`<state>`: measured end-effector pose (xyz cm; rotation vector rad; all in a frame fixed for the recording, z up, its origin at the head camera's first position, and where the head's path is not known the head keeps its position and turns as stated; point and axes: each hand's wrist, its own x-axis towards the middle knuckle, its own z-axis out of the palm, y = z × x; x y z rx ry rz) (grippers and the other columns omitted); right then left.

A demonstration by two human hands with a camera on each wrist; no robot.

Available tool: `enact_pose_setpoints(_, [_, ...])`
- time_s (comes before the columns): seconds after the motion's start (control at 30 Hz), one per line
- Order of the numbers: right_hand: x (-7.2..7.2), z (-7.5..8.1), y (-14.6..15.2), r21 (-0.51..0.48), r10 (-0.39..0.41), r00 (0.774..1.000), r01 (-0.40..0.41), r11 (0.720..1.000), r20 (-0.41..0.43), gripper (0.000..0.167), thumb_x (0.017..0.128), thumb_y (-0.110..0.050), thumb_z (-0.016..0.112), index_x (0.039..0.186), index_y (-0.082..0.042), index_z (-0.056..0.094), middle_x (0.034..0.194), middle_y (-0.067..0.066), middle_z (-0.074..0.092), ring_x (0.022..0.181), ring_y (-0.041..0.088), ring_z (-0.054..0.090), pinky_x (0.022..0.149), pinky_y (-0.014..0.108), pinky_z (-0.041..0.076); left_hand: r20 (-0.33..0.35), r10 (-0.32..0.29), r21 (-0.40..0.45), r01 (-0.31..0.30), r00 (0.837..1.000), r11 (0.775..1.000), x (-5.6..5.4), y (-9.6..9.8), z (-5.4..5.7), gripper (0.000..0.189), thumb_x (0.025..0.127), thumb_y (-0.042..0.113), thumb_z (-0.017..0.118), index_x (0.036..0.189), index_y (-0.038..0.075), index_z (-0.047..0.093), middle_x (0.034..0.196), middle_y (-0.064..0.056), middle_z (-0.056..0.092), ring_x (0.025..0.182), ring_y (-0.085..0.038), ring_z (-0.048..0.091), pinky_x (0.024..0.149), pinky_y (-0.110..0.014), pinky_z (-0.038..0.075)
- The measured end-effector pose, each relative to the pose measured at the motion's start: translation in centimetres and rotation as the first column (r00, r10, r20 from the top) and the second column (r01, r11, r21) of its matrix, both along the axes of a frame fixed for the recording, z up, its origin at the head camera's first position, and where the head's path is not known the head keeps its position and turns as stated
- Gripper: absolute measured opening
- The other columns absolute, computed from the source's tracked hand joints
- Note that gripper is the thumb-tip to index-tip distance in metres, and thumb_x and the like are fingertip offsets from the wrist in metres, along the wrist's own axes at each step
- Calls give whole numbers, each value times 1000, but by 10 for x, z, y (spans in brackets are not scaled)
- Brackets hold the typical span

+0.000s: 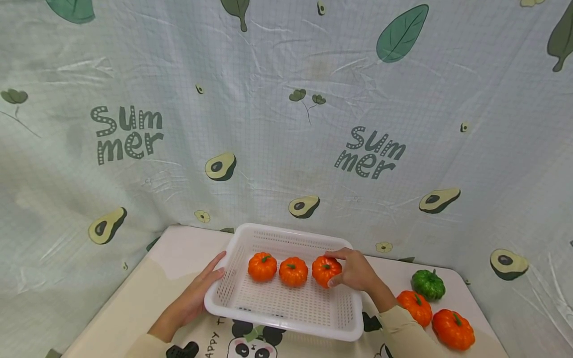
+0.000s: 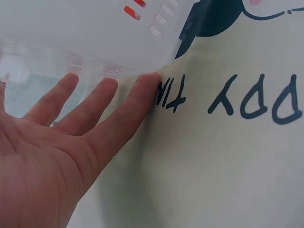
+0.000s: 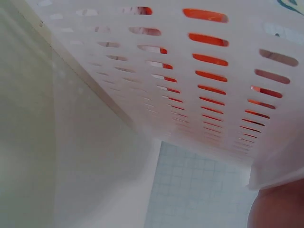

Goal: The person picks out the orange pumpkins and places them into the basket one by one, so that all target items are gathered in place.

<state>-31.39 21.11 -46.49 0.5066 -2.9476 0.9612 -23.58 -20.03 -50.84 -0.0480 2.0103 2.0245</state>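
A white perforated plastic basket (image 1: 286,328) sits on the table with a row of orange pumpkins inside: a left one (image 1: 262,267), a middle one (image 1: 293,272) and a right one (image 1: 326,271). My right hand (image 1: 355,271) reaches over the basket's right rim and grips the right pumpkin between thumb and fingers. In the right wrist view, the slotted basket wall (image 3: 175,42) hides that grip; orange shows through its slots. My left hand (image 1: 197,293) is at the basket's left side. The left wrist view shows its fingers (image 2: 121,111) extended, fingertips against the basket's outside.
Right of the basket, beyond my right forearm, lie a green pumpkin (image 1: 428,285) and two orange pumpkins, one nearer the arm (image 1: 415,308) and one farther right (image 1: 453,329). A printed curtain (image 1: 268,109) hangs behind the table. The table cover (image 1: 179,263) carries a panda print.
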Motion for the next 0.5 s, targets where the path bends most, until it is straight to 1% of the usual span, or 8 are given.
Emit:
enact_pose_setpoints(0.13, [0, 2, -2, 28, -4, 1000, 4, 1000, 11, 73, 61, -14, 100, 129, -17, 75, 132, 8, 73, 124, 34, 66, 108, 58, 51, 2, -1, 6, 1, 1000, 1000, 0, 0, -1, 64, 109, 46, 43, 167, 38, 16, 174, -19, 17, 147, -48, 40, 98, -55, 53])
enact_pose_setpoints(0.3, [2, 3, -5, 41, 7, 1000, -8, 999, 16, 72, 62, -11, 99, 130, -15, 75, 131, 9, 73, 124, 34, 66, 108, 58, 51, 0, -5, 5, 5, 1000, 1000, -1, -1, -2, 64, 109, 46, 43, 167, 37, 15, 174, -19, 17, 149, -49, 37, 99, -55, 53])
enact_pose_setpoints(0.5, [1, 1, -7, 53, 5, 1000, -7, 999, 29, 72, 64, -10, 99, 131, -15, 74, 132, 7, 73, 125, 34, 66, 107, 56, 52, 1, -11, 12, 11, 1000, 1000, -2, -1, -1, 64, 109, 46, 43, 167, 38, 15, 174, -19, 18, 147, -48, 39, 98, -56, 54])
